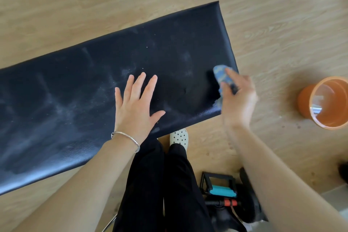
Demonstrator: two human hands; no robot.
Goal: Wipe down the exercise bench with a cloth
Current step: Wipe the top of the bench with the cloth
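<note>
Clutching cloth (223,75) with right grip (239,100) at bench (75,90) end | left grip (135,107) spread flat on bench

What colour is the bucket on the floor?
The bucket is orange, seen best in the head view.

Left hand (136,105) lies flat on the dusty bench (79,84); right hand (237,98) grips the cloth (222,75).

Single head view: looks steeply down, close over bench (116,73) and floor (282,24) beside it.
</note>
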